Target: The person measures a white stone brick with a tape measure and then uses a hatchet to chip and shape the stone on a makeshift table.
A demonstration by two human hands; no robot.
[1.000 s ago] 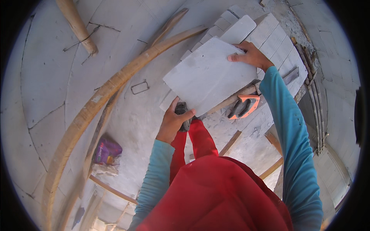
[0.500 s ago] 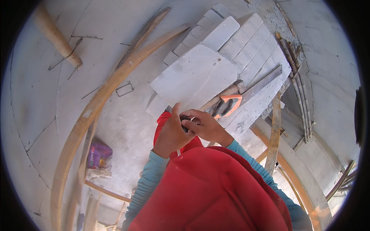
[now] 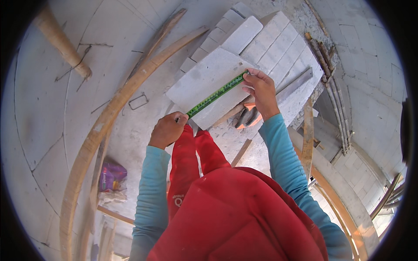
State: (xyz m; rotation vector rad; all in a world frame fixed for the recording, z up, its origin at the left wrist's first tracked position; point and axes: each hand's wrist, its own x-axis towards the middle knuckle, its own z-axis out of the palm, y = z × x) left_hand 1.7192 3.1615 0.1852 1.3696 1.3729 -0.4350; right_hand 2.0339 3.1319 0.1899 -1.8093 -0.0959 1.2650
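Observation:
A green tape measure blade [image 3: 217,94] is stretched out at a slant over the top of a pale block [image 3: 196,85]. My left hand [image 3: 167,129] is closed at the blade's near left end, by the block's near edge; its fingers hide the case. At the upper right, my right hand [image 3: 262,90] pinches the far end of the blade between thumb and fingers. Just below the right hand lies a handsaw [image 3: 248,117] with an orange and black handle. Its blade shows again to the right of my wrist.
More pale blocks [image 3: 272,41] are stacked behind and to the right. Curved timber [image 3: 106,117] runs down the left side. A purple bag [image 3: 113,176] sits on the floor at left. Thin poles [image 3: 337,93] lean at right, near a wooden post [image 3: 308,139].
My hands were close together around a small dark object. They have moved apart, the right up and right, the left slightly left, with the green tape blade now drawn out between them.

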